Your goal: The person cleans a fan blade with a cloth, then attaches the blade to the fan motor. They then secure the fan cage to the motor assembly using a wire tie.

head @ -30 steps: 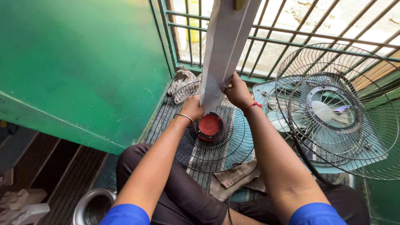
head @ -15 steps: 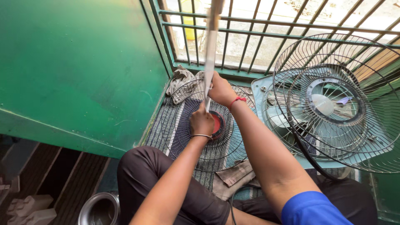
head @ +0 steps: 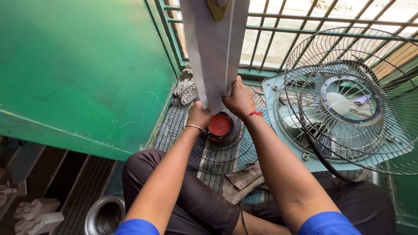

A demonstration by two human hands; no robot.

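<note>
A long grey fan blade [head: 214, 48] stands upright in front of me, its lower end just above a round wire fan guard [head: 209, 143] with a red centre cap [head: 219, 125] lying flat on the floor. My left hand [head: 198, 115] grips the blade's bottom left edge; a thin metal bangle is on that wrist. My right hand [head: 238, 99] grips the blade's bottom right edge, a red thread around its wrist. I sit cross-legged in dark trousers behind the guard.
A green wall [head: 78, 74] rises on the left. To the right stands a pale blue fan [head: 344, 109] behind large wire guards. Green window bars [head: 278, 39] are ahead. A steel bowl [head: 104, 215] sits lower left, a cloth [head: 244, 182] near my knee.
The blade has turned from edge-on to broad face toward me. My left hand has moved up from the red cap to the blade's lower end; both hands now hold it.
</note>
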